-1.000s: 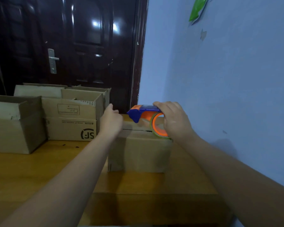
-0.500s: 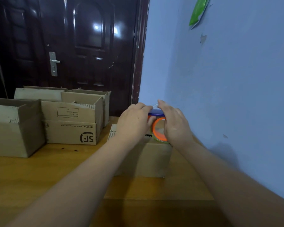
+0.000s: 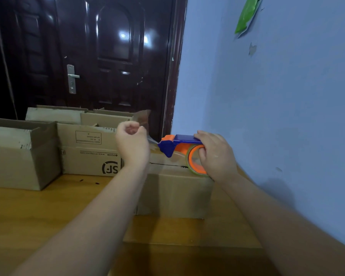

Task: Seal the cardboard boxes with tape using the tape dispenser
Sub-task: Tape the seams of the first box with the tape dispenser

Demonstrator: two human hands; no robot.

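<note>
A closed cardboard box (image 3: 175, 192) stands on the wooden table (image 3: 38, 216) against the blue wall. Its top seam shows as a dark line. My right hand (image 3: 215, 156) grips the blue and orange tape dispenser (image 3: 177, 145), which rests on the box top at its right end. The orange tape roll (image 3: 196, 163) sits under that hand. My left hand (image 3: 132, 142) is raised left of the dispenser's nose and pinches the free end of the clear tape (image 3: 152, 140), stretched between fingers and dispenser.
Several open cardboard boxes stand at the back left: a large one (image 3: 18, 156) and one with an SF logo (image 3: 90, 152), others behind. A dark door (image 3: 100, 56) is beyond them. The blue wall (image 3: 277, 96) runs close along the right.
My left hand left the dispenser's nose and moved up and to the left, drawing out a strip of clear tape. The right hand kept its hold on the dispenser.
</note>
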